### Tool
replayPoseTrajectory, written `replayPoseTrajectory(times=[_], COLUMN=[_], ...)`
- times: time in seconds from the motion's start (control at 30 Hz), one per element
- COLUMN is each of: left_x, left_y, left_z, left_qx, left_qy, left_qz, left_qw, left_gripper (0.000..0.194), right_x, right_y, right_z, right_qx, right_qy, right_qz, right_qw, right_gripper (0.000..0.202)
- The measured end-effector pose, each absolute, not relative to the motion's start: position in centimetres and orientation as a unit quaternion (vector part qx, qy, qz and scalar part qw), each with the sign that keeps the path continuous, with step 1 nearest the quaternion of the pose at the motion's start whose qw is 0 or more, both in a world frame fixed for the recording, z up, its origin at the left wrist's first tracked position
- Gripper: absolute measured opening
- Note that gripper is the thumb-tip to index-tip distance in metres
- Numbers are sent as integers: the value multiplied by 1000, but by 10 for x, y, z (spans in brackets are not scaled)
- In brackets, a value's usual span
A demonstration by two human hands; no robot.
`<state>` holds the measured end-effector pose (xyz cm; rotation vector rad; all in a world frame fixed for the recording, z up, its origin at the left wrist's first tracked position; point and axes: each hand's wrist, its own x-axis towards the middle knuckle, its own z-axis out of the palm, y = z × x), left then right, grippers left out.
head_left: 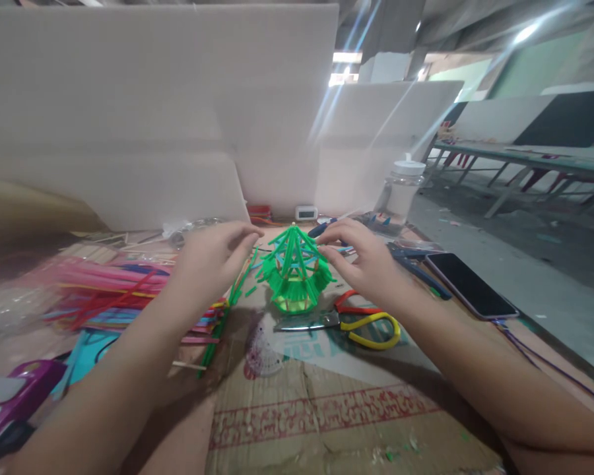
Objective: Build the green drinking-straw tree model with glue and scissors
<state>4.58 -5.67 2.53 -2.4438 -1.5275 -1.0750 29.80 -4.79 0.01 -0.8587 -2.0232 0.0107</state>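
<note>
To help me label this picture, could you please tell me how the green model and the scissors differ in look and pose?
The green model stands upright, whereas the scissors lie flat. The model is mostly green, whereas the scissors have silvery blades and red and yellow handles. The model tapers to a peak; the scissors' handles form loops. They sit close together.

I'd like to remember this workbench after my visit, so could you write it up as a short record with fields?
Centre: green model, cone-topped, upright
Left fingers: beside the model's left side; grip unclear
Right fingers: close to its right side; contact unclear
In front of the model: scissors, blades pointing left, red and yellow handles
Left: bundle of coloured strips
Right: phone, screen dark
Back right: clear bottle, white lid
</note>
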Motion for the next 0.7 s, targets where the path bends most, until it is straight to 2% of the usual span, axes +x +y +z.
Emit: replayPoseTrajectory(times=[0.17,0.23,0.3,0.47,0.6,0.7], left_x=[37,37,37,37,37,36], left_y=[-38,-32,-28,-23,-26,-28], left_z=[15,12,10,10,12,14], left_qx=[-763,-750,-738,-758,-749,-736], left_qy=[-525,-529,-531,-517,-526,-532], left_qz=[-376,-390,-406,-395,-402,-417], left_qw=[-35,-79,-93,-48,-22,-18], left_gripper=[27,27,27,23,23,30], right_x=[304,307,311,318,313,309], right_y=[-43,-41,-39,-33,-29,-24], right_z=[5,4,2,0,-6,-13], right_qx=[-370,-402,-435,-465,-450,-458], right_qy=[-807,-811,-820,-832,-842,-836], right_qz=[23,49,79,149,127,99], right_qw=[461,422,363,261,270,286], right_gripper=[13,11,18,30,24,20])
